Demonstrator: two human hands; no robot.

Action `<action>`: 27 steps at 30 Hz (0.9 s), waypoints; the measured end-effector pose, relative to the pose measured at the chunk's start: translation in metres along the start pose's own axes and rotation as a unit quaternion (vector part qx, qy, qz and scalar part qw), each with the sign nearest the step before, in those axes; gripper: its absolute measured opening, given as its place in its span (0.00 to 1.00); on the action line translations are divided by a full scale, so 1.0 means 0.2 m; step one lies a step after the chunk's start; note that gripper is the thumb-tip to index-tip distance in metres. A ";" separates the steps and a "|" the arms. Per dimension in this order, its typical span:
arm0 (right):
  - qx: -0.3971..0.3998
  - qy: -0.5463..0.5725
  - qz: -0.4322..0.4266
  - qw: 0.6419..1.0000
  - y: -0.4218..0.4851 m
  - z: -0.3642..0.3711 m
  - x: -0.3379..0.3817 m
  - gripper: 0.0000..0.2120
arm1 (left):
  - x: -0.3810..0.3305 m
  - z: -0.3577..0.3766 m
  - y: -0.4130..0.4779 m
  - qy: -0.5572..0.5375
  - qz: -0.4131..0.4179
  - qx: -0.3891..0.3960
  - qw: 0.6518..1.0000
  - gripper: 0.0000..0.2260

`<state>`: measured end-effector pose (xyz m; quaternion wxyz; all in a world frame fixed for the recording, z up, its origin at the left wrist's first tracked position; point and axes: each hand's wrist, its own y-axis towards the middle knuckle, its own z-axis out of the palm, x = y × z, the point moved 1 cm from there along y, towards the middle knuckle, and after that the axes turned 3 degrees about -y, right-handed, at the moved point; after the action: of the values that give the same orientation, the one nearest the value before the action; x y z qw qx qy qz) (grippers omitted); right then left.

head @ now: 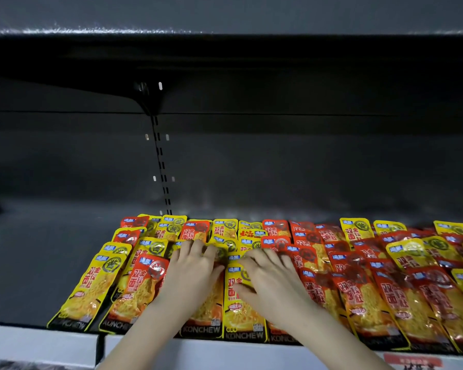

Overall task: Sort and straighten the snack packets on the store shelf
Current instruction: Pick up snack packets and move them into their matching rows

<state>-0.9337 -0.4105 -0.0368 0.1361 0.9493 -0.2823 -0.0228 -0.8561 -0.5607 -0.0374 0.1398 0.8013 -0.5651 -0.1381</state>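
Yellow and red snack packets lie mixed and overlapping across the dark shelf (51,263), from its middle to the right edge. A yellow packet (90,289) lies tilted at the left end, with a red packet (139,287) beside it. My left hand (190,273) rests flat on the packets in the middle, fingers spread, fingertips on a yellow packet (221,252). My right hand (270,281) lies flat just to its right, over a yellow packet (241,313), fingers apart. Mostly red packets (364,295) fill the right side.
The left part of the shelf holds no packets. An upper shelf (225,28) overhangs close above. A slotted upright (162,169) runs down the dark back wall. A white price rail (38,340) lines the front edge, with a red label (412,363) at the lower right.
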 end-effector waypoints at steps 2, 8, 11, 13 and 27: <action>-0.024 0.026 0.011 0.999 0.04 -0.03 -0.01 0.18 | -0.01 -0.03 -0.01 0.021 0.011 0.002 1.000 0.19; 0.035 0.058 -0.021 0.997 0.18 -0.04 -0.02 0.17 | -0.02 -0.08 -0.04 0.065 0.022 -0.046 0.997 0.14; 0.055 0.028 -0.030 0.998 0.17 0.00 0.00 0.21 | 0.02 -0.08 -0.05 0.071 0.014 -0.046 0.996 0.13; 0.040 0.012 -0.023 0.999 0.15 0.01 -0.01 0.23 | 0.04 -0.09 -0.06 0.076 0.021 -0.039 0.996 0.14; 0.006 0.064 -0.079 0.995 0.12 0.06 0.05 0.28 | 0.11 -0.07 0.04 -0.234 -0.063 -0.070 0.968 0.07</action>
<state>-0.9393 -0.4373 -0.0412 0.1465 0.9690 -0.1970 0.0291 -0.8514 -0.5839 -0.0233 0.0507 0.7688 -0.5192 -0.3699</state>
